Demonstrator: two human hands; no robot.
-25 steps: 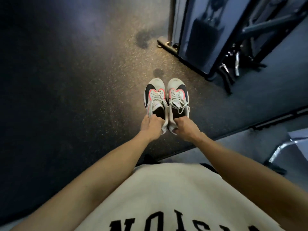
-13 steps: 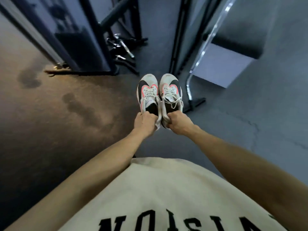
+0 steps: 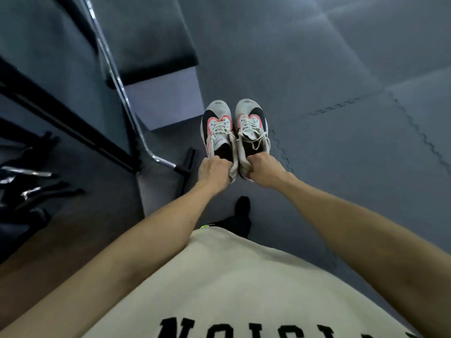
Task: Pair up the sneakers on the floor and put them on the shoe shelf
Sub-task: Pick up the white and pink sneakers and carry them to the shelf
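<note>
Two matching sneakers, white with black panels and pink trim, hang side by side in front of me above the grey floor. My left hand (image 3: 214,173) grips the heel of the left sneaker (image 3: 216,128). The heel of the right sneaker (image 3: 251,125) is in the grip of my right hand (image 3: 264,172). Both toes point away from me and the two shoes touch along their inner sides. No shoe shelf is in view.
A padded gym bench (image 3: 151,45) with a chrome frame tube (image 3: 117,81) stands at the upper left. Black machine frames and metal handles (image 3: 26,174) lie at the far left. Grey interlocking floor mats (image 3: 353,118) spread to the right. My dark foot (image 3: 241,215) shows below the sneakers.
My view has swung to the right: the brown speckled floor and the mirror have left the frame, and the bench and grey mats have come in. Both hands still hold the sneakers together.
</note>
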